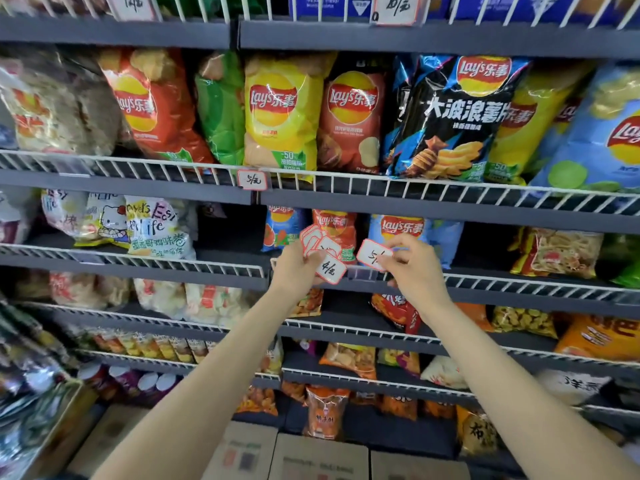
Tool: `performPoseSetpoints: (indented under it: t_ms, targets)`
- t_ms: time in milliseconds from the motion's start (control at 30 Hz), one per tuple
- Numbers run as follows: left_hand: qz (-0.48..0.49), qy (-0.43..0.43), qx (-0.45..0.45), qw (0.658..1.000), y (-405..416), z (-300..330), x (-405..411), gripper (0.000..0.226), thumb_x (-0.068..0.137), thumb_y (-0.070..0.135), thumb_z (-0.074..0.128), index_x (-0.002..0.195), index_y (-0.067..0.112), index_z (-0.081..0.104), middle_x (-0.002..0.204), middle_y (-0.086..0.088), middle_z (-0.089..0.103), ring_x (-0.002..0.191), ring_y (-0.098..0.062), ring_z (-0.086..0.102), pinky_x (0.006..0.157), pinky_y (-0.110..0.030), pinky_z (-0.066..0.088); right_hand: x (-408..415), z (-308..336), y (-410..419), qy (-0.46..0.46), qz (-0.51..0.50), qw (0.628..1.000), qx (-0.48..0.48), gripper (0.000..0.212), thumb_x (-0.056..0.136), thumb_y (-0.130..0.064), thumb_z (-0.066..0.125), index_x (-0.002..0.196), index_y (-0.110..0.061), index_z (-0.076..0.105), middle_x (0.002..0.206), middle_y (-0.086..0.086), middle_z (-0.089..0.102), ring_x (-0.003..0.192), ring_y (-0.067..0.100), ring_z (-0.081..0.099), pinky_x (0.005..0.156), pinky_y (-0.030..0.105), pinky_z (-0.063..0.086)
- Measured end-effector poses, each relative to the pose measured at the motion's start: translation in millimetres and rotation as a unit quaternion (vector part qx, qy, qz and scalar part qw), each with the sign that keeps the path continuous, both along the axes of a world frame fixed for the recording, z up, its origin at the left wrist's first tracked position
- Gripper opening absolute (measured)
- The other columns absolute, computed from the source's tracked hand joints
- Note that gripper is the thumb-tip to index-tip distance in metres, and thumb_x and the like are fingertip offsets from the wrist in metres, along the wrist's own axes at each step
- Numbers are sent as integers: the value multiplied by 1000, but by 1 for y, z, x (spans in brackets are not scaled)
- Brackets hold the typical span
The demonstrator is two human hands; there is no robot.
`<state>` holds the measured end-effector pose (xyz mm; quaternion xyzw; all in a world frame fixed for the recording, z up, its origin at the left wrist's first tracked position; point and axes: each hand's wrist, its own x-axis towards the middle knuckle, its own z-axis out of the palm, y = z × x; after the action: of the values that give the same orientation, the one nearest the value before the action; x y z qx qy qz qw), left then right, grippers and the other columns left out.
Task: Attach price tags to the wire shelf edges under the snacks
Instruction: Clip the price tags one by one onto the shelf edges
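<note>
At frame centre: right hand (412, 261) pinches one price tag (372, 256) just above clear holder (363, 273) on wire shelf edge (519, 284) | left hand (298, 266) grips tag stack (320, 252) | chip bags (398, 233) behind | mounted tag (252, 180) upper centre.

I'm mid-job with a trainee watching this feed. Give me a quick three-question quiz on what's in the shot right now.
1. True or false: the right hand pinches a single price tag near the clear tag holder on the wire shelf edge.
2. What does the left hand hold? A) a bag of crisps B) a fanned stack of price tags C) nothing
3. Fill in: the tag already mounted on the shelf above sits below the ____ crisp bag.

Key: 1 true; 2 B; 3 yellow.
</note>
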<state>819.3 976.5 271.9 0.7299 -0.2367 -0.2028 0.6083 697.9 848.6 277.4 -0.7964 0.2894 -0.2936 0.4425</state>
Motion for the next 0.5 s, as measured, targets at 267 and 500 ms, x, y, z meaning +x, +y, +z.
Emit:
performPoseSetpoints:
  t_ms: [267,500]
  targets:
    - [-136,-43,183,973,-39,-60,36,17,94,10,50,107,0,56,110,-18,66,102,-31,63,87,-50,52,31,-50,-44,72,-46,993,-81,6,89,-3,56,89,-9,58,96,9,65,88,21,60,62,15,34]
    - [-198,29,165,966,-57,-69,33,12,96,3,46,105,8,53,114,-17,63,106,-26,60,91,-44,51,44,-69,-52,124,-3,981,-146,4,89,-8,59,90,-9,63,94,6,69,89,20,64,82,36,51]
